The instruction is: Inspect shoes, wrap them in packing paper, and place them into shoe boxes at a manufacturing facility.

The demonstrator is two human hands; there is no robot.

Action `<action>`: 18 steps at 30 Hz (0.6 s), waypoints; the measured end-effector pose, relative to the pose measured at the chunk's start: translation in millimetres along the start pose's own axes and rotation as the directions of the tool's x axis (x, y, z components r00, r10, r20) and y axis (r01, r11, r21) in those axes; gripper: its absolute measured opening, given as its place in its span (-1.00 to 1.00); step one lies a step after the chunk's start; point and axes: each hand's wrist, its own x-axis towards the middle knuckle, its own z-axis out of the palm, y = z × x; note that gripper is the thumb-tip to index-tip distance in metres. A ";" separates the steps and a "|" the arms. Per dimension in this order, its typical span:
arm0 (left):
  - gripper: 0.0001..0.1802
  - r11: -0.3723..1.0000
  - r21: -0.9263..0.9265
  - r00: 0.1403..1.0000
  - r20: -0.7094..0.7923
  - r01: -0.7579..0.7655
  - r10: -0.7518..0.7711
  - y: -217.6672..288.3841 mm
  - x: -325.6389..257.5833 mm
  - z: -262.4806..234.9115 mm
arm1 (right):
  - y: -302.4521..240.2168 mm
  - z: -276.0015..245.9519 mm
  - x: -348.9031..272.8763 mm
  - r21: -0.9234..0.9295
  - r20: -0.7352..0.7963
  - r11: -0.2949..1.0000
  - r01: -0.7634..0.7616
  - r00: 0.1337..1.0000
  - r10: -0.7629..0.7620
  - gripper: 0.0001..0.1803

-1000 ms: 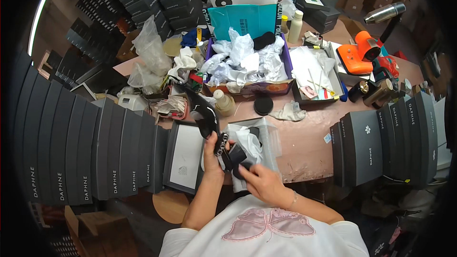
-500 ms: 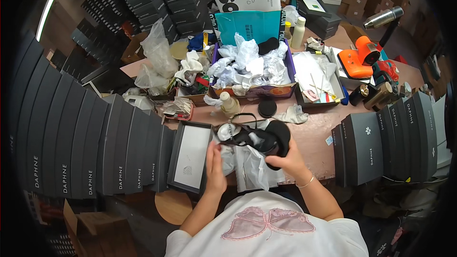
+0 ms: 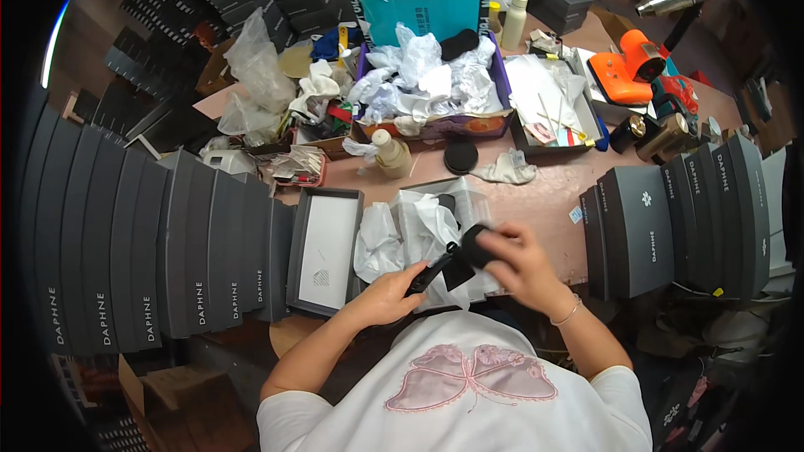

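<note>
A black strappy shoe (image 3: 430, 276) is tilted between my hands, over an open box lined with white tissue paper (image 3: 436, 222). My left hand (image 3: 387, 296) is closed round its narrow, lower end. At the other end, the fingers of my right hand (image 3: 519, 261) are bent over a rounded black part; motion blurs both. Inside the open box (image 3: 479, 201), a bit of another black item (image 3: 446, 202) shows at the far side, partly covered by paper. A grey box piece (image 3: 328, 247) with a white inside lies just left.
Dark shoe boxes (image 3: 184, 243) stand in a row at left; more boxes (image 3: 645, 234) stand at right. Beyond my hands are a cream bottle (image 3: 391, 155), a round black pad (image 3: 460, 157), a crumpled cloth (image 3: 506, 169), a purple bin of paper (image 3: 502, 84) and an orange device (image 3: 620, 75).
The shoe has turned and come lower and nearer to me. My left hand has moved from beside it to a hold on its end. My right hand has shifted over the rounded end.
</note>
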 end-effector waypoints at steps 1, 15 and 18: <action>-0.34 0.998 0.024 0.998 0.002 -0.060 0.060 -1.3 3.7 1.2 | -13.3 5.1 1.4 -0.208 0.165 0.930 0.301 0.949 -0.270 -0.69; -0.33 0.887 0.452 0.994 -0.007 -0.093 0.108 8.5 26.0 -5.0 | 77.8 21.0 41.3 0.283 0.633 0.924 -0.258 0.774 0.022 -0.15; -0.32 0.853 0.443 0.944 -0.038 -0.277 0.327 21.9 35.4 2.7 | 73.9 31.1 1.4 0.387 0.525 0.871 -0.303 0.849 0.063 -0.33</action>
